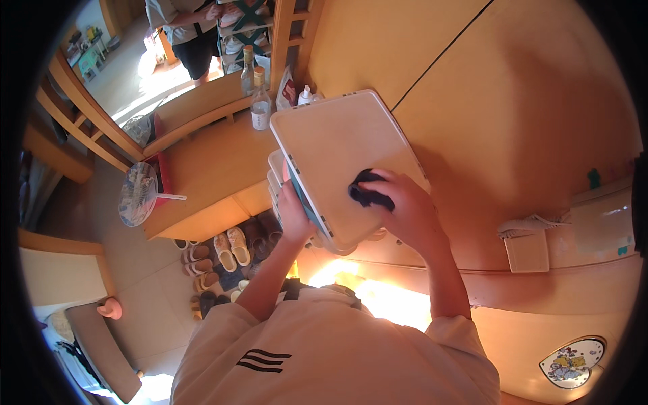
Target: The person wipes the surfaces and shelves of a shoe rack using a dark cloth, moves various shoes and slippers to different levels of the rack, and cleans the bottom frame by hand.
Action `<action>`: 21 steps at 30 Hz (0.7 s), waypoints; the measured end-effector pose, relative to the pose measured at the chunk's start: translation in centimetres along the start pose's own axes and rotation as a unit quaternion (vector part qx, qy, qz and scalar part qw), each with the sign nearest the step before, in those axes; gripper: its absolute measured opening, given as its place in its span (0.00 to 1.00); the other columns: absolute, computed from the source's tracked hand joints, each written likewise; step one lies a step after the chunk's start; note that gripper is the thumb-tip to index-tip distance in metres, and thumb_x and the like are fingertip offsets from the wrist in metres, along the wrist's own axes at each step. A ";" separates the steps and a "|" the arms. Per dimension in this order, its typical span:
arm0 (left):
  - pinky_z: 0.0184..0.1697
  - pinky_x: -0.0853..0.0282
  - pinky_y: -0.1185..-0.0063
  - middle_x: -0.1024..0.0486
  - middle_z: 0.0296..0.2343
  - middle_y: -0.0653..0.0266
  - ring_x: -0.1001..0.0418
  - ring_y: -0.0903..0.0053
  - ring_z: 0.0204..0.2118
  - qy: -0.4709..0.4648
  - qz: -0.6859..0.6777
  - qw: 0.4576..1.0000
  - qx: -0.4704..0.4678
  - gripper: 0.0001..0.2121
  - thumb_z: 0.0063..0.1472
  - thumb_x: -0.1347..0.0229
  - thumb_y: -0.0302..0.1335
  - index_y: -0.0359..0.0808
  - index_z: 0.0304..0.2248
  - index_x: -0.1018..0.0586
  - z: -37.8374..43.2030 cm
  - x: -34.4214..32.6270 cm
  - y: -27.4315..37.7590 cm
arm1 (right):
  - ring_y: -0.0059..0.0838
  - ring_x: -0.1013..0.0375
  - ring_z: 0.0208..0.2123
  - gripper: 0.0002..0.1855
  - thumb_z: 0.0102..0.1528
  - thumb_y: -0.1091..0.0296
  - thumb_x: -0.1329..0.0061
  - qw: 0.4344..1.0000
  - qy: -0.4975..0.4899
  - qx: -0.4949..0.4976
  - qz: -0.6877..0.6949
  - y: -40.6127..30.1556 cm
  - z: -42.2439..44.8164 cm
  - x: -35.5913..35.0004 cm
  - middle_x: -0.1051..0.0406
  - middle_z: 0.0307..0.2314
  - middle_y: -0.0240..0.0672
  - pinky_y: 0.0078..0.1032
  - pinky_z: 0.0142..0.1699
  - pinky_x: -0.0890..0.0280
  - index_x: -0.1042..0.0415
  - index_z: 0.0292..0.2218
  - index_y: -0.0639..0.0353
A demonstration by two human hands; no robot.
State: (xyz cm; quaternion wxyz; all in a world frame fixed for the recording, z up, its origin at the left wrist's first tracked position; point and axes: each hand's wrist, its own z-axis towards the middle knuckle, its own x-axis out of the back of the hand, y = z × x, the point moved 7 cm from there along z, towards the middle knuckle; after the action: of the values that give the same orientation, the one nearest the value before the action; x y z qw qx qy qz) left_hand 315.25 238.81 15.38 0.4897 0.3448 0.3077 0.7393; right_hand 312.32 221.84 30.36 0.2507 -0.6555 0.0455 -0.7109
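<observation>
A tall multi-tier plastic shoe rack stands before me, its pale top panel [334, 142] tilted in view. My right hand [409, 210] holds a bunched black cloth [360, 190] against this panel, right of its middle. At the rack's left side, my left hand [295, 215] grips the edge next to a dark green brace [305, 200]; some of its fingers are hidden. Lower tiers [274, 174] show behind the panel's left edge. In the mirror [187, 101], the rack's shelves hold several shoes behind crossed green braces.
A glass bottle [260, 109] and a white pump bottle [305, 95] stand behind the rack on a wooden cabinet [217, 147]. A clear hand fan [139, 195] overhangs its left end. Several shoes [231, 248] line the floor below. A telephone handset [529, 224] is at the right.
</observation>
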 end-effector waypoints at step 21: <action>0.41 0.37 0.63 0.30 0.36 0.43 0.31 0.48 0.38 -0.001 -0.016 0.999 0.035 0.34 0.45 0.38 0.35 0.26 0.48 0.39 -1.0 -0.4 -1.8 | 0.44 0.27 0.35 0.15 0.46 0.71 0.51 0.990 0.111 0.062 -0.061 -5.0 7.8 -3.6 0.28 0.35 0.39 0.37 0.40 0.31 0.26 0.39 0.54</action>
State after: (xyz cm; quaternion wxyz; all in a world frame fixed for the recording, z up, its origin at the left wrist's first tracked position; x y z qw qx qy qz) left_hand 315.52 238.88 13.33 0.4896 0.3575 0.3380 0.7199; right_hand 318.36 229.79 30.13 0.2409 -0.5572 -0.0111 -0.7946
